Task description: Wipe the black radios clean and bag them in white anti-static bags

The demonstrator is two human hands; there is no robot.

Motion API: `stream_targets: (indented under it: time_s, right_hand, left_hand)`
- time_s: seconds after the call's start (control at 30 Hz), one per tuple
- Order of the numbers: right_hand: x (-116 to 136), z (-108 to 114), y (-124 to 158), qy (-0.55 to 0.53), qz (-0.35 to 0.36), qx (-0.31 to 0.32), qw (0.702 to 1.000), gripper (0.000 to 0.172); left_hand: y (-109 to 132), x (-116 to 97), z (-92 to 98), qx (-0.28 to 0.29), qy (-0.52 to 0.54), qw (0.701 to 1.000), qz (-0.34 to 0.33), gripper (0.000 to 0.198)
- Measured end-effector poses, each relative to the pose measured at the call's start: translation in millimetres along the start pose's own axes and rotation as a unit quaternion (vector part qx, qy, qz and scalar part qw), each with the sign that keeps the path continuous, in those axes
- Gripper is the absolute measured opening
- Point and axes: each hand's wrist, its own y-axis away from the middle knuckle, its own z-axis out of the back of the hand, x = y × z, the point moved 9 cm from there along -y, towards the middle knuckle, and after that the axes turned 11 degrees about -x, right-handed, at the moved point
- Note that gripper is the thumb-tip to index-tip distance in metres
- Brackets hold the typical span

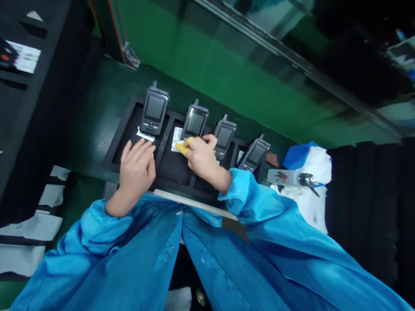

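Note:
A black foam tray (116,149) with several compartments lies on the green bench, and several grey handheld radios stand tilted in it. My left hand (136,166) lies flat on the tray, fingers stretched toward the leftmost radio (154,110) and the white slip (145,134) under it. My right hand (201,154), a yellow finger cot on one finger, is curled at the foot of the second radio (195,122), pinching or pressing a white label (177,137). Two further radios (224,136) (256,153) stand to the right.
A white squeeze bottle with a metal nozzle (288,177) lies on white and blue cloth (311,190) right of the tray. White sheets (35,224) lie at the left. A black rack (22,86) stands at the far left, dark material (366,203) at the right.

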Motion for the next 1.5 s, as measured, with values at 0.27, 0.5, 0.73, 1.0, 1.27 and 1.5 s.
stream_targets:
  time_s: [0.27,0.5,0.73,1.0,1.27,1.5]
  right_hand:
    - [-4.6,29.4,-98.5,0.022,-0.045,-0.081,0.995,0.047]
    - [29.5,-4.0,-89.1,0.023,0.019,-0.013,0.999,0.043]
    - [28.9,6.2,-118.1,0.035,0.009,-0.039,0.999,0.047]
    - [56.7,-12.0,-96.5,0.010,0.088,0.049,0.995,0.044]
    - [39.5,0.9,-113.4,0.016,0.030,-0.055,0.998,0.045]
    - [29.6,6.8,-116.9,0.017,0.013,-0.100,0.995,0.044]
  left_hand:
    - [-8.5,17.9,-29.4,0.133,-0.020,0.991,-0.013,0.043]
    - [-3.3,17.8,-36.6,0.156,-0.020,0.988,-0.010,0.046]
    - [-2.4,18.8,-36.7,0.147,-0.003,0.989,0.001,0.041]
    - [-3.8,14.4,-35.1,0.137,-0.013,0.990,-0.019,0.045]
    - [-2.4,17.1,-37.4,0.150,-0.004,0.989,-0.001,0.042]
    - [-2.8,16.7,-36.1,0.150,-0.008,0.989,-0.002,0.042]
